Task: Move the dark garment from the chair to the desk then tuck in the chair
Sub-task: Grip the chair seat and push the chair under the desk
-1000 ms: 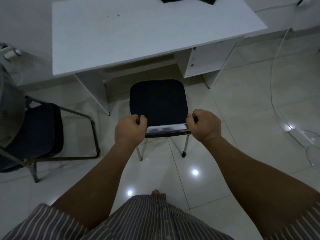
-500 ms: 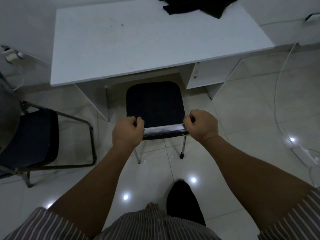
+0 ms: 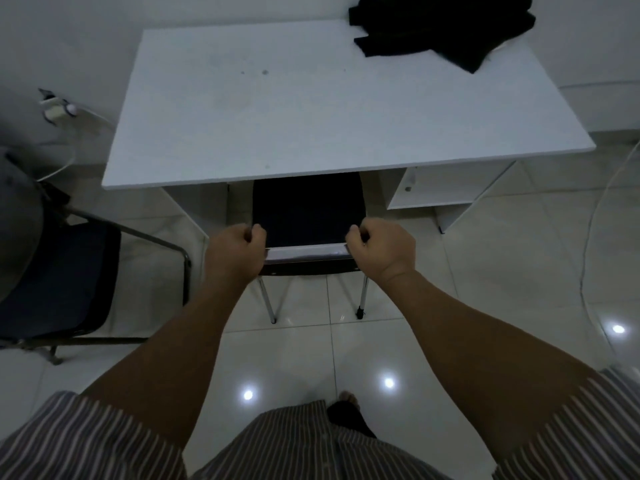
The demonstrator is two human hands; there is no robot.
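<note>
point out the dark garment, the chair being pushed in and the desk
dark garment (image 3: 446, 26), head view, on the middle of the crumpled fabric.
chair (image 3: 308, 209), head view, on the black seat cushion.
desk (image 3: 277, 126), head view, on a bare part of the white top.

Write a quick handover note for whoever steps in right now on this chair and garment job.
Left hand: closed on the left end of the chair backrest.
Right hand: closed on the right end of the same backrest.
Dark garment: lying on the white desk, far right corner.
Chair: black seat partly under the desk's front edge; the rear legs stand outside it.
Done: garment moved to the desk; tucking in started.
Left: probably push the chair further under, then let go.
</note>
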